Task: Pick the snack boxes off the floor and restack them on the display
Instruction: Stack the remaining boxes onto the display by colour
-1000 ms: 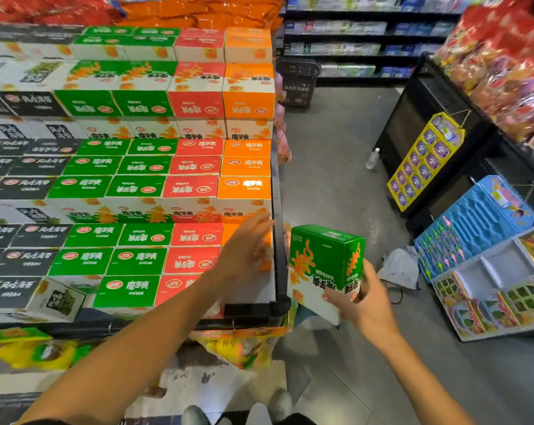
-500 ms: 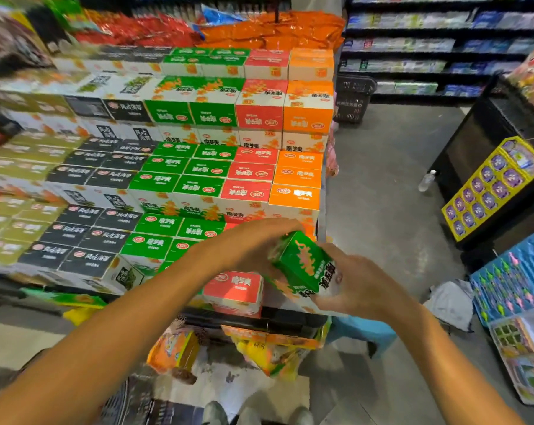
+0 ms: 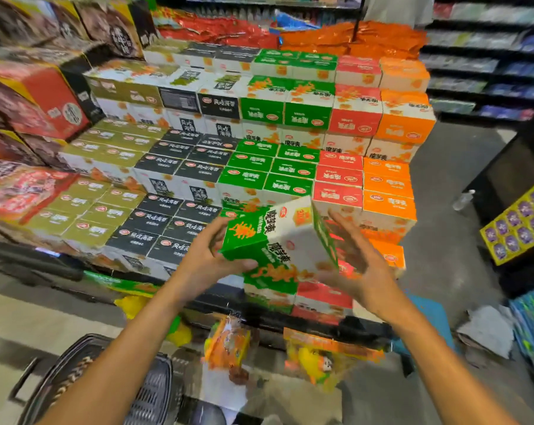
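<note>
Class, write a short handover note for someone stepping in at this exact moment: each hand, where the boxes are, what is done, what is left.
Left hand: gripping the green snack box at its left end.
Right hand: open, fingers spread at the box's right side; contact unclear.
The box is tilted in the air in front of the display, over the lowest front rows.
Done: this box is off the floor.
Left: set it square into the green column. Whether more boxes lie on the floor is not visible.

The green box (image 3: 278, 240) hides the display (image 3: 290, 167) boxes behind it. Left of it, stacked cartons (image 3: 29, 96) are blurred, print unreadable. Below it, a basket (image 3: 106, 388) is cut off by the bottom edge.
</note>
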Demonstrator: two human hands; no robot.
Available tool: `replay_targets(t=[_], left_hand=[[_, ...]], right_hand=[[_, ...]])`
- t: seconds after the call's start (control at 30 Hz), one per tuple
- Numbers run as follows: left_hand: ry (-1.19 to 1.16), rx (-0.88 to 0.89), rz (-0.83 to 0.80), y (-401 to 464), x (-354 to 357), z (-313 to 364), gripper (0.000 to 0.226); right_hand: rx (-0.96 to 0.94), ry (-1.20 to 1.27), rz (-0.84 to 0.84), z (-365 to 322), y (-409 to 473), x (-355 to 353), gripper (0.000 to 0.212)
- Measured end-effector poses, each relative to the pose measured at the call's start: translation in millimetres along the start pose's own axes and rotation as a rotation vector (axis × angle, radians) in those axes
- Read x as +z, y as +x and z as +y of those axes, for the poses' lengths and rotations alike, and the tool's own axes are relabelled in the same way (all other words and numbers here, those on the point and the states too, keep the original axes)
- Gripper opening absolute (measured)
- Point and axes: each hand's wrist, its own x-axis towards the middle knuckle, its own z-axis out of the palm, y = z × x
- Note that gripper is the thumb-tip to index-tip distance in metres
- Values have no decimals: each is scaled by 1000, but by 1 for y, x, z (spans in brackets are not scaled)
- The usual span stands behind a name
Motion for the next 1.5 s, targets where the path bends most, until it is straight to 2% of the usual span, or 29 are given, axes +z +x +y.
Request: replay_targets(t=[0.1, 0.2, 0.33, 0.47, 0.67, 0.77, 1.13, 1.23, 1.37, 1.5], left_hand=[[-76, -31, -2, -13, -43, -23, 71], [-79, -29, -12, -7, -85, -48, 76], [211, -1, -32, 1, -118, -95, 93], [560, 133, -94, 0, -128, -139, 79], [891, 238, -194, 3, -124, -176, 80], [885, 271, -155, 0, -122, -183, 79], [868, 210, -126, 2, -120, -181, 77], [869, 236, -103, 3, -118, -181, 85], [900, 316, -147, 8, -112, -175, 93], [984, 363, -192, 17, -110, -178, 93]], right_hand=[[-29, -52, 80, -12, 19, 58, 78], [-58, -70, 143, -18, 37, 100, 74], [-68, -309, 161, -13, 54, 132, 68], [2, -449, 117, -9, 63, 143, 67], [52, -618, 27, -3, 66, 154, 66], [66, -708, 0, -3, 70, 161, 65], [15, -1019, -132, 17, 90, 187, 67], [-55, -1104, -104, 44, 86, 200, 70], [-53, -1174, -93, 92, 77, 218, 67], [-88, -1126, -32, 103, 76, 227, 66]])
